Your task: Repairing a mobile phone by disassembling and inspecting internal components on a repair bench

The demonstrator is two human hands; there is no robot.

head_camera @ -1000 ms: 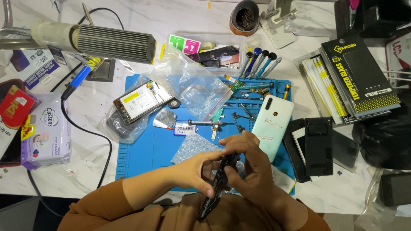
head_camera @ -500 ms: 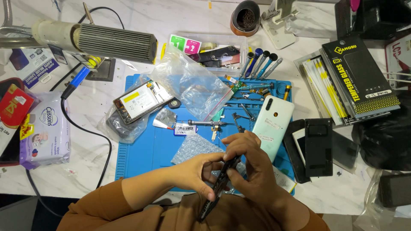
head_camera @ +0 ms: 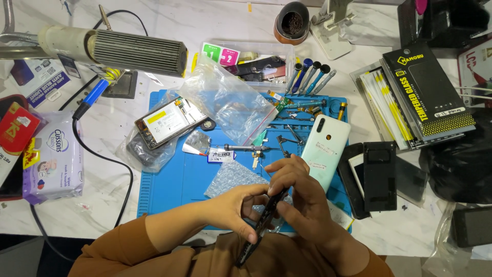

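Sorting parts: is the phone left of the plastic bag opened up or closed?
Opened up: the phone lies on the blue mat with battery and internals exposed.

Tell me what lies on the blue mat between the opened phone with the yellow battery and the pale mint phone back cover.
In the head view, between the opened phone and the mint back cover lie a clear plastic zip bag and a slim metal screwdriver.
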